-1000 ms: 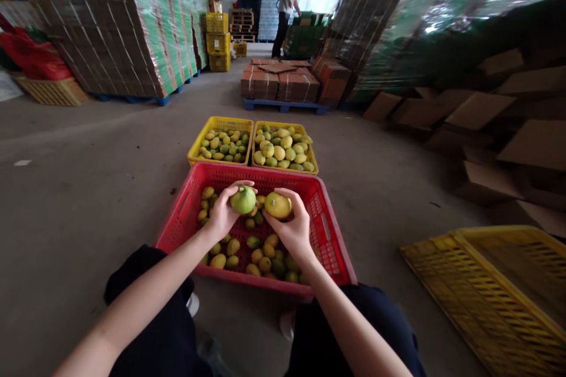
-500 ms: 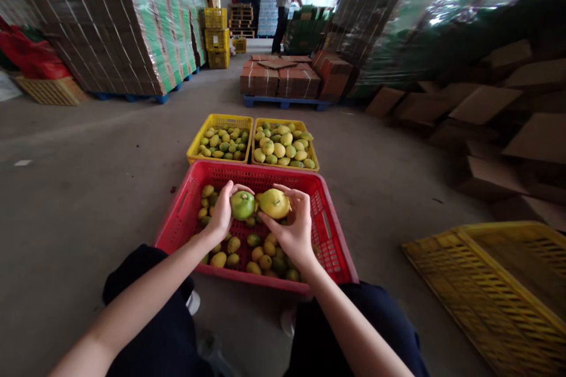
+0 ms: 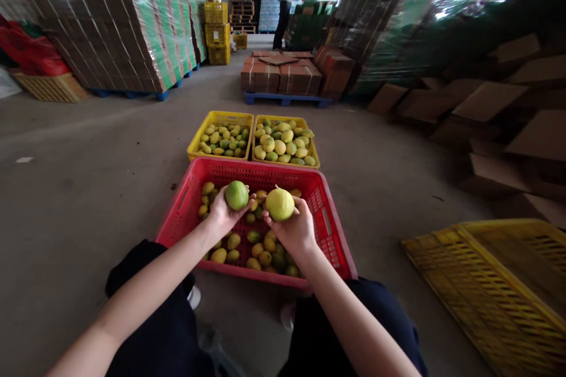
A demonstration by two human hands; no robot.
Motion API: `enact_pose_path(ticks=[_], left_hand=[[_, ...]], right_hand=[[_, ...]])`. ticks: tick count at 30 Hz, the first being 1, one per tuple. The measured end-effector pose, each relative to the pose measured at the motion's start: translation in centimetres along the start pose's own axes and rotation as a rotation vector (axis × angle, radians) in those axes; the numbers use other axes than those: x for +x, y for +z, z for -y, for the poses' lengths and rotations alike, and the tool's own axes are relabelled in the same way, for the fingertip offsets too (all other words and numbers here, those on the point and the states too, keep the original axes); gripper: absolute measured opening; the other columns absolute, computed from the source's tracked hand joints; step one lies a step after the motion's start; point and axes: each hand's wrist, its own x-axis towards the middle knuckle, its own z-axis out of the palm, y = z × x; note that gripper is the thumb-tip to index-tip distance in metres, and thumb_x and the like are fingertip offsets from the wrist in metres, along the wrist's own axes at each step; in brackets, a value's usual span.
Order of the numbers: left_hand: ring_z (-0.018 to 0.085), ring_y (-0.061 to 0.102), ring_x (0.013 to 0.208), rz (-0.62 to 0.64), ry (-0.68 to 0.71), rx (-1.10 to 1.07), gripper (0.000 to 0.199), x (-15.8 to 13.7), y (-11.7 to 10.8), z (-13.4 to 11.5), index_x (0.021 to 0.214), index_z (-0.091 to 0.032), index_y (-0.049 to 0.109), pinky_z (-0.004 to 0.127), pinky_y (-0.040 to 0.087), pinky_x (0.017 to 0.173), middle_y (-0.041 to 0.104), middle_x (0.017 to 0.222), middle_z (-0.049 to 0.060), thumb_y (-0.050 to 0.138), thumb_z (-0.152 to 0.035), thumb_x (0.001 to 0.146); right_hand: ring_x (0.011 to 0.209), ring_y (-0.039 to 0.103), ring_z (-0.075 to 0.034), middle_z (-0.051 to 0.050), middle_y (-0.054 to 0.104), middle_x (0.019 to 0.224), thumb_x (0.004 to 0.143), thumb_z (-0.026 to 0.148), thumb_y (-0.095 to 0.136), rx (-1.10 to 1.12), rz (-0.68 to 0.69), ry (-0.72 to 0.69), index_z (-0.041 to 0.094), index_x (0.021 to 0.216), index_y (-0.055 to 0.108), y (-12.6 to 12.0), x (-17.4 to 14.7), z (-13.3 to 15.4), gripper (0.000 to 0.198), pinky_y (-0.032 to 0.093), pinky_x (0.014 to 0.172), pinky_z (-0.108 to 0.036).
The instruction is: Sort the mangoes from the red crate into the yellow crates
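Left hand point(image 3: 222, 213) grips one green fruit point(image 3: 236, 195), right hand point(image 3: 301, 228) one yellow fruit point(image 3: 280, 205), above one red crate point(image 3: 265, 278). Two yellow crates point(image 3: 197, 135), seemingly touching, stand on its far side.

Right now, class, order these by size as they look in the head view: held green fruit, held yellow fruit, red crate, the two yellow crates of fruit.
1. Red crate
2. Left yellow crate and right yellow crate: too alike to rank
3. Held yellow fruit
4. Held green fruit, only slightly smaller

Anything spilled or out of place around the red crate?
Nothing looks spilled by the red crate. Untidy, though: a pale scrap on the floor at left, and cardboard boxes jumbled at odd angles at right.
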Motion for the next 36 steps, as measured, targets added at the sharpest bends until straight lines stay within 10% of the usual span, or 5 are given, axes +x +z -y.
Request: enact_pose_path(ticks=[13, 21, 26, 36], left_hand=[[0.018, 0.067, 0.063, 0.061, -0.054, -0.026, 0.027, 0.3, -0.1, -0.1, 0.077, -0.012, 0.063, 0.029, 0.058, 0.056, 0.068, 0.069, 0.008, 0.042, -0.024, 0.091], [0.020, 0.063, 0.059, 0.482, 0.272, 0.479, 0.027, -1.2, -0.5, -0.3, 0.052, -0.014, 0.064, 0.028, 0.048, 0.060, 0.065, 0.059, 0.009, 0.053, -0.022, 0.076], [0.021, 0.063, 0.062, 0.664, 0.223, 0.706, 0.028, -2.5, -0.8, -0.7, 0.052, -0.013, 0.069, 0.031, 0.046, 0.071, 0.068, 0.061, 0.011, 0.055, -0.017, 0.076], [0.017, 0.066, 0.064, 0.216, 0.055, 0.047, 0.033, 0.5, -0.4, 0.4, 0.071, -0.014, 0.064, 0.029, 0.056, 0.061, 0.067, 0.066, 0.005, 0.048, -0.036, 0.089]], right_hand=[[0.052, 0.066, -0.017, -0.006, 0.071, 0.066, 0.090, 0.052, 0.048, 0.020, -0.183, 0.076, 0.016, 0.077, 0.064, -0.4, 1.0, -0.8, 0.042, 0.053, 0.045, -0.027], [0.050, 0.061, -0.017, -0.004, 0.065, 0.059, 0.070, 0.038, 0.064, -0.180, 0.182, -0.035, 0.015, 0.058, 0.066, -0.1, -0.4, -0.8, 0.026, 0.042, 0.034, -0.023], [0.058, 0.060, -0.017, -0.006, 0.064, 0.060, 0.067, 0.037, 0.066, -0.413, 0.251, -0.238, 0.014, 0.055, 0.069, 0.3, -1.5, -0.9, 0.026, 0.049, 0.045, -0.025], [0.062, 0.066, -0.016, -0.003, 0.072, 0.075, 0.081, 0.047, 0.060, -0.043, 0.068, 0.074, 0.019, 0.085, 0.067, 0.1, 0.2, -0.9, 0.029, 0.055, 0.053, -0.027]])
